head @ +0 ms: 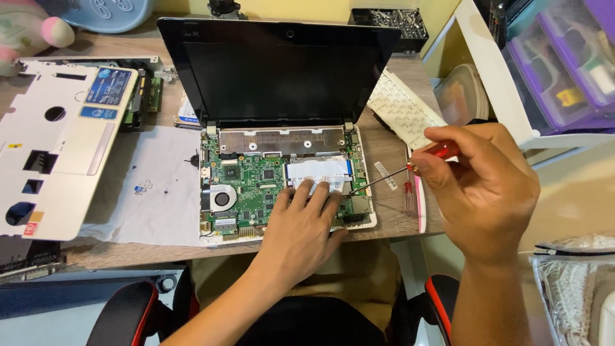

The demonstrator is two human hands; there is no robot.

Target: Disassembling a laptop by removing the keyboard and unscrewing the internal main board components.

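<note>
Wooden tabletop point(397, 150), opened laptop point(282, 173) in the middle. Left hand point(301, 224) flat on its green board point(250, 182), fingers spread. Right hand point(480, 186), right of laptop, grip tight on red screwdriver point(410, 168). Keep tip straight, press softly.

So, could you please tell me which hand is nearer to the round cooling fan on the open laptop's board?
Left. The left hand rests on the green board just right of the fan; the right hand holds a red-handled screwdriver off the laptop's right edge.
</note>
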